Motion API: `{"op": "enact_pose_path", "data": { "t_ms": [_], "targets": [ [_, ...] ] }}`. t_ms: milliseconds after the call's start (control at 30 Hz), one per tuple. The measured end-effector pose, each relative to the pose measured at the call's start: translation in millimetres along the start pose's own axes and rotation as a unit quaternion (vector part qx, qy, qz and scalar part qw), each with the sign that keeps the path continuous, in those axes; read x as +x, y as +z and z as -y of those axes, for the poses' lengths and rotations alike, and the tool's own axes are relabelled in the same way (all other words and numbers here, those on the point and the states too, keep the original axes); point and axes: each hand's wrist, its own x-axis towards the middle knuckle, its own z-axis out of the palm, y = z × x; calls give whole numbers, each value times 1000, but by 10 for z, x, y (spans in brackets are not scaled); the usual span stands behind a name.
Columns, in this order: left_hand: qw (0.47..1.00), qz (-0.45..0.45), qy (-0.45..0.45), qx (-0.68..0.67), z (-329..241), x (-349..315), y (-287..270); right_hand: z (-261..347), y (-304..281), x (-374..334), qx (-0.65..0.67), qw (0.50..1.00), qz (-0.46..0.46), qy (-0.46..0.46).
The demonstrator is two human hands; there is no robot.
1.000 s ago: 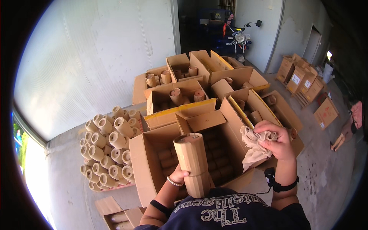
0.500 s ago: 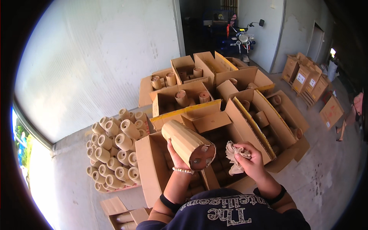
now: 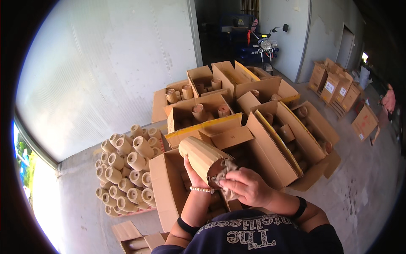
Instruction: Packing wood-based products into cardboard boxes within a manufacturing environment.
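A tan cylinder (image 3: 198,155) wrapped in ribbed cardboard lies tilted across my left hand (image 3: 195,173), its brown end turned toward my right side. My left fingers wrap around its underside and are mostly hidden by it. In my right hand (image 3: 250,187) is a crumpled grey-beige rag (image 3: 229,172), pressed against the cylinder's brown end and covering much of it. Below both hands stands an open cardboard box (image 3: 163,182) with brown cylinders inside, partly hidden by my arms.
Several open cartons (image 3: 207,125) holding similar cylinders crowd ahead and right. Many beige pots (image 3: 125,184) with holed ends are stacked at left. A smaller open box (image 3: 127,230) sits near my left elbow. A motorcycle (image 3: 266,44) stands in the far doorway; a person (image 3: 388,100) is at far right.
My right hand has moved left with the rag, from beside the cylinder onto its brown end. The left hand and the cylinder have barely moved.
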Motion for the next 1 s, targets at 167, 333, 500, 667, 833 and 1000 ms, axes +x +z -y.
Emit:
{"op": "enact_pose_path", "data": {
  "t_ms": [167, 333, 500, 667, 833, 1000],
  "targets": [
    [995, -52, 14, 80, -57, -112, 87, 23, -112, -255, 145, 988, 49, 21],
    [992, -55, -56, 101, 3, -268, 121, -183, -316, -558, 450, 820, -18, 352],
    [991, 5, -45, 127, 47, -324, 79, -101, -80, -623, 431, 779, 142, 433],
    [958, 157, -12, 238, 79, -359, 79, -65, 97, -682, 456, 787, 145, 388],
    [947, 204, 20, 248, 84, -456, -34, -97, 127, -760, 500, 754, 132, 405],
    [933, 200, 15, 298, 122, -563, -36, -124, 123, -863, 517, 734, 130, 421]
  ]
}}
